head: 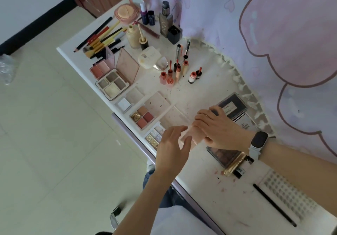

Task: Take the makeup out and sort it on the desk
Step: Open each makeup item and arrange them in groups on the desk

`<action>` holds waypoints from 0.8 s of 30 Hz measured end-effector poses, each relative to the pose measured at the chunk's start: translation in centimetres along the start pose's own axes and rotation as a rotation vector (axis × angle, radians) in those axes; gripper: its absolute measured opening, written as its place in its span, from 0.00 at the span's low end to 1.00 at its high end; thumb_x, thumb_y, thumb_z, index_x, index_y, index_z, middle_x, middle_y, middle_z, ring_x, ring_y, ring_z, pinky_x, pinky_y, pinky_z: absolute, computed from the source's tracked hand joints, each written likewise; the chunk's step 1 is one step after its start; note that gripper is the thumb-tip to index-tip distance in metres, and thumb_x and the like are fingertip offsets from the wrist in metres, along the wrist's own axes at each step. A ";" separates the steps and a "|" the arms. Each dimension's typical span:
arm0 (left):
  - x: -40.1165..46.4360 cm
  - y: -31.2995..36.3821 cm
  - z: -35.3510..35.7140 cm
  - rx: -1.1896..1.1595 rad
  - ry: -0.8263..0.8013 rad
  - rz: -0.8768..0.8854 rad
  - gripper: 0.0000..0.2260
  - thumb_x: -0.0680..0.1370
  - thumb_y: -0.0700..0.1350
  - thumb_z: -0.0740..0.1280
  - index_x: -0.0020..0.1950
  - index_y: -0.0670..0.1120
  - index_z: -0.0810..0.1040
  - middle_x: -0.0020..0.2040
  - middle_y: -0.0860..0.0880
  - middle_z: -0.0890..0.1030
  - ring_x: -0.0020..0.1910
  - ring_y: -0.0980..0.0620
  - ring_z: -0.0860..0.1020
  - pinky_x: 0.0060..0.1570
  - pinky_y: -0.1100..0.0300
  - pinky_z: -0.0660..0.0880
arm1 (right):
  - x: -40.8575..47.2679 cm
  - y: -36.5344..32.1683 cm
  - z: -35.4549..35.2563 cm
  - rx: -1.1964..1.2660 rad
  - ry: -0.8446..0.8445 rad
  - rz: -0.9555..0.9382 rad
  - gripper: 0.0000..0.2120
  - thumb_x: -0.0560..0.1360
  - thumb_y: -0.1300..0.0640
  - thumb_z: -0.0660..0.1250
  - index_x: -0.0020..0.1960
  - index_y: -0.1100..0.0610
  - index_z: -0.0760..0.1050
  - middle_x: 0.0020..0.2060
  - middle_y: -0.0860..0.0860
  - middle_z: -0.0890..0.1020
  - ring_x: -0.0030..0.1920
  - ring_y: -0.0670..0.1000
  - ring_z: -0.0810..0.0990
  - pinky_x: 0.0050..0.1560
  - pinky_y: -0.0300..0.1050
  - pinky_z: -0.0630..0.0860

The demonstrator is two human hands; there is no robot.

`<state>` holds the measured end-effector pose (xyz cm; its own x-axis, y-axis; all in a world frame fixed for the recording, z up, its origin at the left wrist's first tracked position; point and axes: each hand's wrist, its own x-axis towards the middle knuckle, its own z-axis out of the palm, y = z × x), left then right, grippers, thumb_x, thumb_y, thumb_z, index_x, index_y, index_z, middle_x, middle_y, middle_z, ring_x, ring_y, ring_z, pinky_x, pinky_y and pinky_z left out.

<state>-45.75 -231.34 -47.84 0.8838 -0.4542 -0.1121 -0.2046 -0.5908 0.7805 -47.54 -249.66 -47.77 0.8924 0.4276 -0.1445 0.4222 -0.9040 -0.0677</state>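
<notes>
On the white desk (206, 183), my right hand (218, 128) lies over a pale pink case (190, 136) and grips it, thumb under its near edge. My left hand (172, 150) hovers at the case's left end with spread fingers, its fingertips touching the case. Sorted makeup lies beyond: a four-pan eyeshadow palette (111, 84), a blush duo (100, 69), a red and gold palette (144, 117), a glitter palette (154, 136) partly under my left hand, a cluster of lip glosses (175, 72), and brushes and pencils (102, 37).
A dark box (232, 105) lies just past my right fingertips. Under my right wrist sit a dark palette (223, 156) and a gold tube (235, 165). A lash tray (288, 196) and a black pencil (273, 204) lie near right. Bottles (147, 16) and a pink compact (126, 13) stand at the back.
</notes>
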 end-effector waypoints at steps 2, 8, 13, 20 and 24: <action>-0.3 -0.1 -0.5 0.010 -0.075 0.058 0.16 0.74 0.45 0.69 0.60 0.43 0.75 0.55 0.47 0.77 0.52 0.50 0.74 0.43 0.58 0.75 | -0.3 -0.4 -0.8 0.074 0.038 0.066 0.19 0.61 0.54 0.71 0.50 0.59 0.76 0.47 0.53 0.80 0.52 0.55 0.79 0.53 0.54 0.74; 0.9 0.3 -3.4 -0.092 -0.151 0.194 0.20 0.71 0.45 0.72 0.61 0.43 0.74 0.55 0.48 0.75 0.46 0.55 0.73 0.44 0.73 0.70 | -0.8 -1.1 -3.4 0.532 -0.082 0.301 0.20 0.70 0.47 0.65 0.61 0.52 0.69 0.54 0.46 0.75 0.53 0.47 0.74 0.58 0.43 0.65; 2.4 0.6 -6.4 -0.178 -0.078 0.240 0.17 0.72 0.44 0.71 0.59 0.40 0.75 0.52 0.50 0.74 0.42 0.57 0.73 0.42 0.77 0.69 | 0.1 -2.6 -6.1 1.005 0.109 0.834 0.23 0.74 0.38 0.57 0.62 0.51 0.71 0.49 0.43 0.76 0.47 0.39 0.75 0.49 0.36 0.69; 3.0 1.0 -9.7 -0.072 -0.008 0.280 0.15 0.76 0.51 0.63 0.52 0.40 0.74 0.40 0.47 0.77 0.31 0.49 0.73 0.31 0.60 0.70 | 3.2 -5.8 -9.4 1.927 0.300 1.121 0.12 0.79 0.56 0.57 0.49 0.64 0.75 0.34 0.56 0.77 0.26 0.47 0.70 0.23 0.35 0.67; 3.1 2.2 -10.7 -0.267 0.099 0.042 0.10 0.79 0.49 0.51 0.42 0.49 0.66 0.31 0.52 0.70 0.26 0.51 0.71 0.25 0.52 0.70 | 4.5 -7.6 -10.2 2.003 0.441 1.067 0.10 0.79 0.60 0.57 0.53 0.65 0.73 0.35 0.54 0.73 0.27 0.47 0.71 0.23 0.34 0.67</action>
<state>-39.00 -226.93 -39.86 0.9164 -0.3995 -0.0257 -0.1356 -0.3703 0.9190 -45.12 -240.85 -37.82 0.6960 -0.3092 -0.6481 -0.4417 0.5273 -0.7259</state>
